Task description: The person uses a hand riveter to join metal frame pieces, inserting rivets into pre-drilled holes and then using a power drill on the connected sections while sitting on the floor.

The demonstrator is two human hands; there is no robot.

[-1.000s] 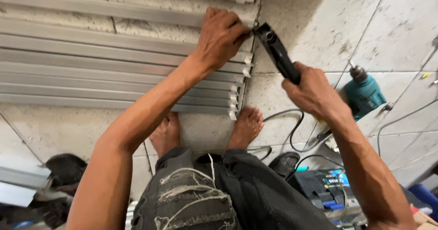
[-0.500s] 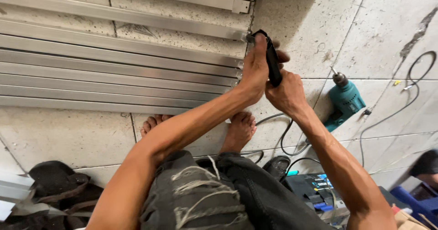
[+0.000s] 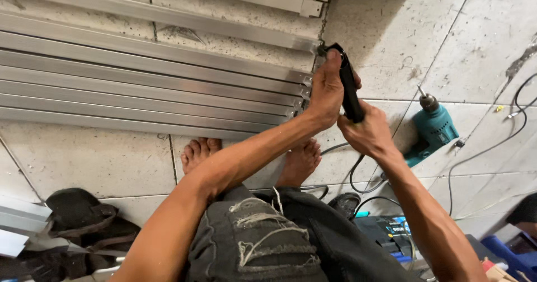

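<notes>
Step in hand, by the look: black hand tool (image 3: 349, 89) set against end of aluminium profile (image 3: 168, 52) on tiled floor (image 3: 84, 159). Left hand (image 3: 326, 92) fingers wrapped round tool head; right hand (image 3: 368, 134) fingers clenched on handle. Next move likely calls for steady squeeze, tool kept square to profile end. Teal drill (image 3: 433, 128) lies near, right.

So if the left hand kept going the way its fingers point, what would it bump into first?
Probably the end of the metal bar on the floor. The left hand points up the picture, its fingers lying on the black tool, whose tip sits right by that bar's end. Depth is hard to judge here.
</notes>
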